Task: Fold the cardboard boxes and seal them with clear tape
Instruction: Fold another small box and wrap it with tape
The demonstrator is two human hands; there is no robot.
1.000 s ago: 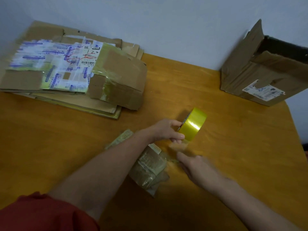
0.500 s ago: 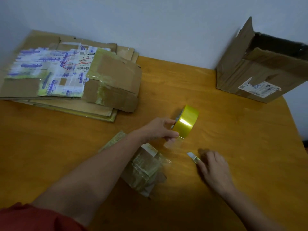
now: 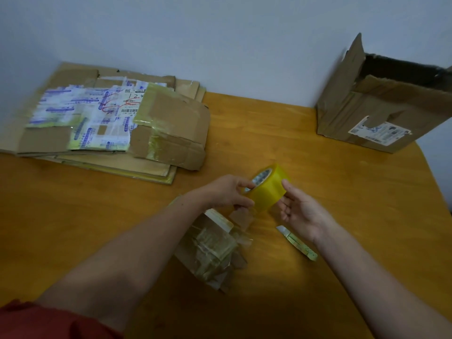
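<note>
Here we are over the worktop (image 3: 318,192), and the tape (image 3: 267,189) is up off the wood, held between both hands near the middle. The left hand (image 3: 227,192) has it firmly: thumb below, fingers curled over the near rim, one fingertip at the edge of the core. The right hand (image 3: 300,211) comes in from the other side, palm turned towards us, fingers lightly bent, the index tip touching the yellow outer face. Whether that hand truly grips the roll, we cannot tell. Just under the left hand hangs a pale, see-through scrap (image 3: 241,217), possibly the loose end of the tape.

Below the left forearm lies a small box (image 3: 210,250), crumpled and wrapped in glossy film, flat on the wood. Just right of it, near the right wrist, sits a cutter (image 3: 297,243), touching neither hand.

Far left, against the wall (image 3: 220,40), we have a stack of flat boxes (image 3: 110,128), the top one covered in printed labels and old tape. Far right stands an open box (image 3: 391,113), one flap upright, a label on its near side. A red sleeve (image 3: 36,321) shows at the bottom left corner.
</note>
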